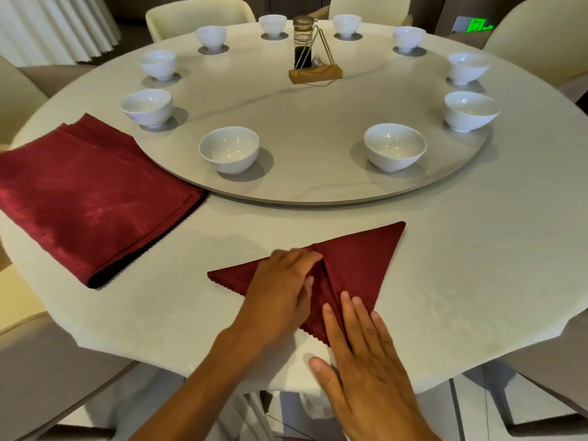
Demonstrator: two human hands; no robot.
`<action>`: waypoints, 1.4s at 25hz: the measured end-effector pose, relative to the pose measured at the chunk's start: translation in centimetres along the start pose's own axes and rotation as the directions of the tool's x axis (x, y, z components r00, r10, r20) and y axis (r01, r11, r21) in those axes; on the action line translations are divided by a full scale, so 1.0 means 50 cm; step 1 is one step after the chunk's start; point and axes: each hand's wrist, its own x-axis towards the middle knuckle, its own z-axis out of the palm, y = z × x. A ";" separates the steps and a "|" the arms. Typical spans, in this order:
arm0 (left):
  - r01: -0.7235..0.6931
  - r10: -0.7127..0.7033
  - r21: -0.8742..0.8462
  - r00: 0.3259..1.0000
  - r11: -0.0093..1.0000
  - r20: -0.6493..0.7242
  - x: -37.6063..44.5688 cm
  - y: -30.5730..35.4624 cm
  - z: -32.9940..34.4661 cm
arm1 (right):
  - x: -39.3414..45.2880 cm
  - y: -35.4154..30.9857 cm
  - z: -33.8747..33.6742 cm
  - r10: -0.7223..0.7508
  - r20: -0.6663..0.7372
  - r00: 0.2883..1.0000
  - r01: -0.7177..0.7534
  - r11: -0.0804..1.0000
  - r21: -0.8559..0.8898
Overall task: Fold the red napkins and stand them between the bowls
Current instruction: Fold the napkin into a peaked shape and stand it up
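Altogether, the head view shows ten white bowls (229,149) spaced in a ring on the turntable (318,189), with one sauce bottle (303,43) and one triangular wire stand (316,63) on a wooden base near the far side. One stack of flat red napkins (89,198) lies on the table (477,265) at the left, its far corner just beside the turntable's edge. One napkin (359,268) is part-folded into a pointed shape on the near side of the table, in front of the two nearest bowls and well apart from them. Two hands work on it. The left hand (280,288) rests on its left half, fingers curled and gripping a fold of cloth at the centre crease. The right hand (359,354) lies flat over its near corner, fingers straight and close together, fingertips pressing the cloth just right of the crease, thumb on the bare table. Cream chairs (197,14) ring the table.
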 end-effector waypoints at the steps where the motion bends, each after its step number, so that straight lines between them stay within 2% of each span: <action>1: -0.008 0.008 0.003 1.000 1.000 0.029 0.019 -0.010 -0.003 | 0.000 0.003 0.003 0.008 -0.014 1.000 -0.008 1.000 -0.020; 3: -0.057 0.060 -0.026 0.986 0.998 0.153 0.054 -0.029 -0.012 | 0.001 0.002 0.007 0.026 -0.038 0.999 -0.028 0.998 -0.057; 6: -0.114 0.140 -0.096 0.932 0.989 0.334 0.098 -0.042 -0.032 | 0.004 -0.002 0.017 0.054 -0.011 0.998 -0.055 0.997 -0.056; 9: -0.071 0.128 -0.146 0.893 0.987 0.432 0.139 -0.047 -0.052 | -0.001 0.003 0.020 0.059 0.011 0.998 -0.058 0.997 -0.045; 11: -0.071 0.146 -0.167 0.859 0.983 0.491 0.153 -0.049 -0.057 | -0.003 0.003 0.009 0.062 0.080 0.995 -0.061 0.998 -0.019; 13: -0.022 0.161 -0.264 0.839 0.964 0.519 0.157 -0.053 -0.059 | -0.004 0.002 0.000 0.058 0.091 0.994 -0.060 0.998 0.019; 15: 0.031 0.164 -0.361 0.853 0.932 0.495 0.154 -0.052 -0.065 | -0.006 -0.001 -0.006 0.057 0.045 0.997 -0.064 0.982 0.179; 16: 0.044 0.163 -0.401 0.869 0.915 0.467 0.151 -0.047 -0.073 | -0.008 -0.002 -0.016 0.096 -0.020 0.995 -0.086 0.949 0.302; 17: 0.048 0.165 -0.442 0.887 0.896 0.431 0.147 -0.041 -0.083 | -0.006 -0.003 -0.033 0.185 -0.105 0.977 -0.121 0.889 0.442; 18: 0.035 0.176 -0.484 0.906 0.875 0.384 0.144 -0.034 -0.097 | 0.002 -0.005 -0.059 0.276 -0.122 0.953 -0.164 0.813 0.559; 19: 0.005 0.198 -0.527 0.924 0.850 0.328 0.140 -0.020 -0.113 | 0.012 -0.008 -0.091 0.330 -0.078 0.941 -0.205 0.737 0.644; 21: -0.073 0.261 -0.624 0.941 0.778 0.216 0.130 0.019 -0.154 | 0.039 -0.007 -0.143 0.363 -0.045 0.931 -0.231 0.678 0.698; 23: -0.165 0.333 -0.700 0.937 0.695 0.109 0.118 0.070 -0.194 | 0.065 -0.004 -0.190 0.341 -0.056 0.939 -0.195 0.658 0.727; 25: -0.292 0.382 -0.654 0.924 0.698 -0.005 0.110 0.104 -0.222 | 0.080 -0.001 -0.233 0.315 -0.107 0.943 -0.117 0.615 0.780; 26: -0.340 0.394 -0.576 0.919 0.743 -0.035 0.109 0.106 -0.229 | 0.084 0.003 -0.250 0.306 -0.083 0.948 -0.102 0.541 0.835; 27: -0.337 0.381 -0.513 0.924 0.790 -0.021 0.109 0.100 -0.231 | 0.088 0.011 -0.264 0.264 -0.031 0.964 -0.096 0.454 0.886; 28: -0.272 0.333 -0.502 0.942 0.821 0.033 0.107 0.087 -0.227 | 0.095 0.023 -0.278 0.190 0.033 0.981 -0.105 0.382 0.918; 29: -0.155 0.253 -0.546 0.961 0.823 0.108 0.102 0.075 -0.219 | 0.108 0.039 -0.288 0.105 0.101 0.989 -0.132 0.359 0.924; 31: 0.140 0.057 -0.679 0.964 0.721 0.259 0.090 0.059 -0.182 | 0.145 0.081 -0.287 0.018 0.247 0.969 -0.231 0.428 0.874; 32: 0.231 -0.031 -0.676 0.955 0.700 0.294 0.085 0.047 -0.151 | 0.163 0.103 -0.277 0.028 0.299 0.954 -0.273 0.494 0.825; 33: 0.263 -0.104 -0.627 0.955 0.734 0.278 0.083 0.033 -0.121 | 0.176 0.123 -0.263 0.044 0.330 0.943 -0.293 0.577 0.762; 35: 0.240 -0.173 -0.449 0.967 0.861 0.187 0.075 0.005 -0.081 | 0.180 0.156 -0.228 0.016 0.389 0.921 -0.287 0.702 0.652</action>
